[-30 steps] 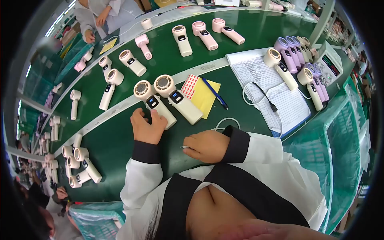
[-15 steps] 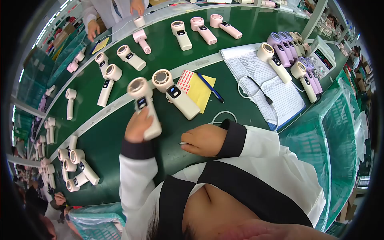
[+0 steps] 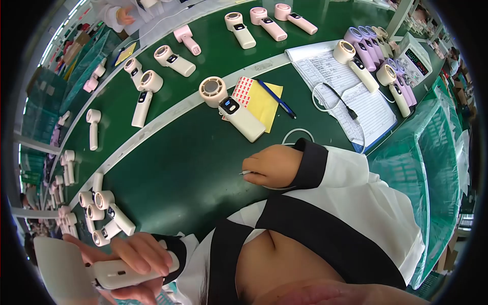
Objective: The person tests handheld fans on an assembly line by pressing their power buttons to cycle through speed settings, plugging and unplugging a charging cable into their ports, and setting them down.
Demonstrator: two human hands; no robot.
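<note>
My left hand (image 3: 145,254) is wrapped round a cream handheld fan (image 3: 119,274), raised close to the camera at the lower left. The fan's head points left, and a small port shows on the side of its handle. My right hand (image 3: 277,165) is closed over the green table, pinching a white cable (image 3: 298,131) whose metal plug tip sticks out past the fingers. Beyond the right hand lies another cream fan (image 3: 244,119) with its display lit. Beside that fan are a yellow note pad (image 3: 264,109), a sheet of red-marked stickers (image 3: 244,91) and a blue pen (image 3: 277,99).
Several cream fans (image 3: 117,218) are piled at the left; pink and cream fans (image 3: 267,25) stand along the back. At the right are a clipboard of forms (image 3: 330,84), purple fans (image 3: 363,51), a power meter (image 3: 414,58) and a lined green crate (image 3: 422,162). A co-worker's hand (image 3: 124,16) shows far back.
My left hand has carried its fan from the table's middle down and left, close to the camera, turning it sideways. My right hand still pinches the cable. The view has shifted slightly.
</note>
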